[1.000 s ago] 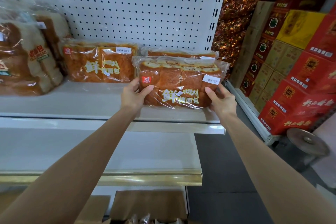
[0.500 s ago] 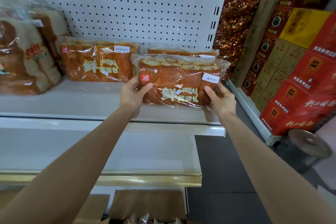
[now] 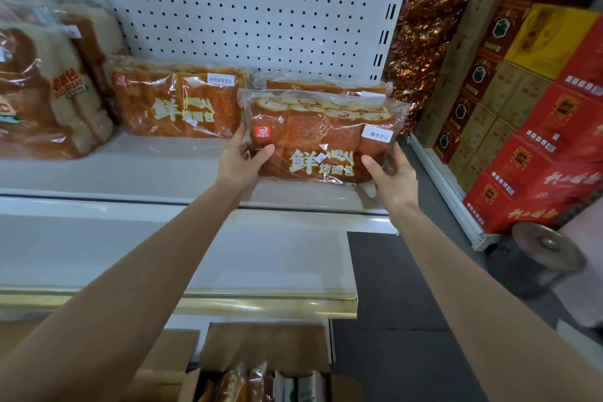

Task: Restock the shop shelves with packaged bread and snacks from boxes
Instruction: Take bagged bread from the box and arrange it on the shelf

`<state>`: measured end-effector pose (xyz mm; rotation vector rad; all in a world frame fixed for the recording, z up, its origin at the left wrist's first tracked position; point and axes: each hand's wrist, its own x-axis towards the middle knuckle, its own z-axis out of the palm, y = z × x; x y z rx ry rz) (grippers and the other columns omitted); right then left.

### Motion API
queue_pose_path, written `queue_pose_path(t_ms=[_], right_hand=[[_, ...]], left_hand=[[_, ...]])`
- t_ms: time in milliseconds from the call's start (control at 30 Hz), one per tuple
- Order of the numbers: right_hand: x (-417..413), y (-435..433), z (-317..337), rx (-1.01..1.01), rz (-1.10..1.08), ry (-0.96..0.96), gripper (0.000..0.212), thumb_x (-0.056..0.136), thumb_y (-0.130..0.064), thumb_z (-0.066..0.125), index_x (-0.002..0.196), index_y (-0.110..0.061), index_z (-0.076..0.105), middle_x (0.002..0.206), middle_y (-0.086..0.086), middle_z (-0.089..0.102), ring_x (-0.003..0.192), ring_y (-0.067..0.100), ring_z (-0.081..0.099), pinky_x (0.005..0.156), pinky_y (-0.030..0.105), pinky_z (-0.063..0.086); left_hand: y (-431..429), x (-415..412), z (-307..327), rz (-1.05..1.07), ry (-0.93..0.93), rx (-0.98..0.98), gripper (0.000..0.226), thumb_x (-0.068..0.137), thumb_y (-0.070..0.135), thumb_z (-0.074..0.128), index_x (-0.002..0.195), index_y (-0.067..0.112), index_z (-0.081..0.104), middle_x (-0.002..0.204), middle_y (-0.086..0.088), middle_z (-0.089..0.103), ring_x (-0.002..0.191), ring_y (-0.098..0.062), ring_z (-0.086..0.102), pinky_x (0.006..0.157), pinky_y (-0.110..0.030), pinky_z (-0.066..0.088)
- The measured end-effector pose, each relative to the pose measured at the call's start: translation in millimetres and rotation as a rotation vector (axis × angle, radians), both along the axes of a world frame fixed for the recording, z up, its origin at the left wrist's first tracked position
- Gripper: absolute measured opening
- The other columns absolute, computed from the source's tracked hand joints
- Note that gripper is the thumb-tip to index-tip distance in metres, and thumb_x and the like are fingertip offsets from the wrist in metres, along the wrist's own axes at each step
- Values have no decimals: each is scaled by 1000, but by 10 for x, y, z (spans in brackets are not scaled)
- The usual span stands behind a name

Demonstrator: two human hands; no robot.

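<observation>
A clear bag of brown baked bread (image 3: 321, 135) with yellow lettering stands on its edge on the white upper shelf (image 3: 130, 173), near the shelf's right end. My left hand (image 3: 239, 161) grips its lower left corner, thumb on the front. My right hand (image 3: 393, 178) holds its lower right corner. Right behind it lies a second bag of the same bread (image 3: 326, 85), mostly hidden. Another bag of this bread (image 3: 179, 101) stands to the left. At the bottom an open cardboard box (image 3: 261, 365) holds several packaged goods.
Larger loaves in clear bags (image 3: 42, 91) fill the shelf's left end. A white pegboard (image 3: 228, 3) backs the shelf. A lower shelf with a gold edge (image 3: 261, 303) juts out below. To the right stand red and yellow cartons (image 3: 538, 140) and a metal-lidded bin (image 3: 548, 251).
The bag has dropped slightly and now rests closer to the shelf surface, with both hands still at its lower corners. The camera has shifted a little downward.
</observation>
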<state>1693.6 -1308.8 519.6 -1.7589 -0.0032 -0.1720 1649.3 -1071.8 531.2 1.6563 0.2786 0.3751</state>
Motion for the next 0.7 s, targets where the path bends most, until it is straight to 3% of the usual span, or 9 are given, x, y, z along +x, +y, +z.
queue_pose_path(t_ms=[67, 167, 267, 300, 433, 600, 700], right_hand=[[-94, -2, 27, -9, -1, 7, 70, 88, -29, 68, 149, -21, 34, 144, -1, 51, 129, 17, 50, 107, 35, 40], [-246, 8, 69, -42, 9, 25, 71, 87, -31, 70, 149, -21, 35, 141, -2, 54, 127, 14, 52, 108, 33, 40], [-455, 38, 99, -66, 16, 20, 69, 86, -33, 70, 146, -20, 40, 142, -3, 52, 128, 16, 51, 111, 38, 40], [-534, 59, 113, -65, 14, 15, 66, 86, -33, 70, 144, -20, 42, 143, -2, 50, 129, 17, 50, 111, 38, 39], [-983, 185, 132, -54, -7, 25, 65, 88, -33, 69, 144, -17, 42, 142, 1, 50, 126, 19, 51, 108, 34, 41], [-1570, 368, -1, -67, -35, 95, 62, 89, -38, 66, 143, -16, 43, 136, 2, 54, 113, 10, 52, 97, 24, 40], [-1952, 509, -204, -106, -45, 120, 58, 90, -39, 64, 140, -15, 46, 133, 1, 57, 117, 11, 53, 102, 29, 43]], left_hand=[[-7, -78, 21, 23, 35, -17, 73, 91, 21, 66, 152, 24, 27, 144, -8, 48, 132, -18, 45, 96, -26, 45], [-34, -244, 58, 54, 73, -22, 80, 90, 26, 68, 154, 24, 21, 151, -8, 38, 137, -20, 38, 85, -22, 43], [-56, -446, 76, 52, 77, -38, 82, 88, 26, 70, 153, 22, 20, 150, -8, 37, 134, -20, 39, 58, -6, 46], [-59, -522, 73, 50, 74, -28, 82, 88, 26, 70, 153, 21, 21, 149, -8, 38, 133, -20, 41, 56, -6, 45], [-15, -907, 36, 4, 95, 29, 78, 86, 32, 72, 150, 21, 29, 141, -7, 47, 124, -21, 50, 94, -30, 45], [64, -1435, -103, -63, 123, 40, 68, 84, 35, 73, 143, 23, 40, 128, -3, 55, 113, -16, 56, 89, -27, 43], [145, -1761, -277, -101, 159, 41, 64, 84, 35, 73, 140, 23, 44, 124, -1, 57, 106, -13, 58, 84, -24, 41]])
